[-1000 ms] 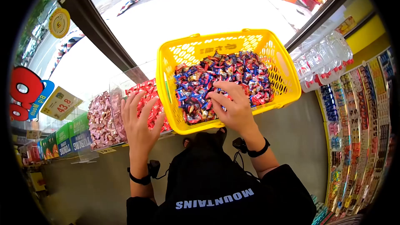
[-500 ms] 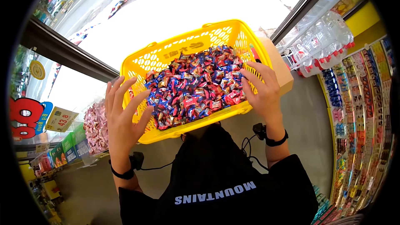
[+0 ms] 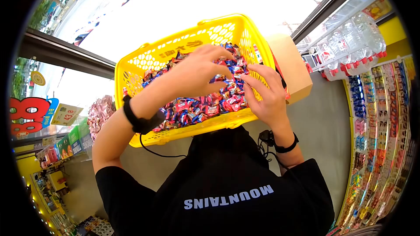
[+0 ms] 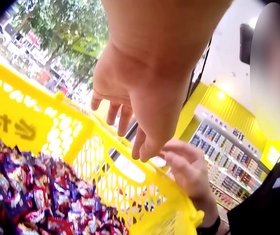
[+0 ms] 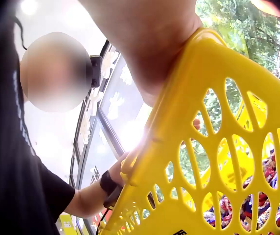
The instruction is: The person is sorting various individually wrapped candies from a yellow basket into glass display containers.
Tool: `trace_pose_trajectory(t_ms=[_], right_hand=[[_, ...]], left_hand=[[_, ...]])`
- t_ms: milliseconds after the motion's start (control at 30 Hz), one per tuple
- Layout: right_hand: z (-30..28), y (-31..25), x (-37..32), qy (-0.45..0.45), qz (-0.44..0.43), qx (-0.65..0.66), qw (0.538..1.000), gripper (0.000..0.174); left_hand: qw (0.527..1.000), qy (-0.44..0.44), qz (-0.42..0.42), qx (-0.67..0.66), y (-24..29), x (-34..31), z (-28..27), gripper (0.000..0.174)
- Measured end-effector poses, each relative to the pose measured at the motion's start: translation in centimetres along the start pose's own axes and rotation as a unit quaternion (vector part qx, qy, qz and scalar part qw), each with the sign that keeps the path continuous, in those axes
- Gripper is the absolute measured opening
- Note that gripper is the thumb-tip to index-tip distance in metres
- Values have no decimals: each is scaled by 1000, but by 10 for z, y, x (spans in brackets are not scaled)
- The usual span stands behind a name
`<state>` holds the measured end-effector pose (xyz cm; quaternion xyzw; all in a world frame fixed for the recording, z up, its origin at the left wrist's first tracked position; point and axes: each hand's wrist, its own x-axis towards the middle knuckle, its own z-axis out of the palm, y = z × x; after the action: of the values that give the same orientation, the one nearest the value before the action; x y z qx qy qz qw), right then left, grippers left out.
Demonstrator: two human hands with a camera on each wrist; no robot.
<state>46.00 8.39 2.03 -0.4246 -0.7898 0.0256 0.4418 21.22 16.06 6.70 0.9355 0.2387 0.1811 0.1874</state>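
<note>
Shop window (image 3: 175,13) behind yellow basket (image 3: 131,67) of candies (image 3: 197,105); right hand (image 3: 267,98) flat, left hand (image 4: 140,93) loose-fingered, empty, clear only wrist-side.

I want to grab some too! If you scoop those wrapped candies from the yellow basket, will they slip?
Probably: the candies have shiny wrappers and lie loose, so some would likely slide off. Each looks small, so likely light.

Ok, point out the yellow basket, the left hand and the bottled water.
yellow basket (image 3: 148,59), head view, far wall.
left hand (image 3: 197,72), head view, back of the hand.
bottled water (image 3: 350,39), head view, middle of the pack.
</note>
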Motion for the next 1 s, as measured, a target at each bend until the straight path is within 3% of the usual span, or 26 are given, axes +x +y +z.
trace_pose_trajectory(t_ms=[67, 167, 267, 433, 600, 700, 733, 933, 1000], right_hand=[[0, 1, -2, 2, 10, 16, 1000, 31], [0, 3, -2, -4, 19, 31, 999, 31], [-1, 2, -1, -11, 21, 23, 999, 29], [-1, 2, -2, -25, 21, 28, 999, 32], [-2, 1, 2, -33, 15, 22, 999, 28], [-2, 1, 3, -39, 14, 17, 999, 26], [-2, 0, 3, -41, 16, 15, 999, 26], [0, -1, 1, -52, 50, 26, 997, 29], [1, -1, 2, -72, 25, 13, 997, 29]], left_hand=[[998, -52, 23, 3, -10, 3, 50, 27], [984, -173, -11, 26, -19, -1, 107, 45], [966, -255, -22, 39, -21, -7, 132, 63], [974, -205, -40, 89, -28, -18, 157, 70], [987, -125, -32, 100, -32, -9, 136, 58], [991, -46, -30, 125, -21, -1, 94, 24], [989, -47, -32, 133, -12, 1, 71, 22], [990, 33, -65, 118, 29, -13, 30, 28], [989, 53, -66, 122, 39, -20, 27, 32]])
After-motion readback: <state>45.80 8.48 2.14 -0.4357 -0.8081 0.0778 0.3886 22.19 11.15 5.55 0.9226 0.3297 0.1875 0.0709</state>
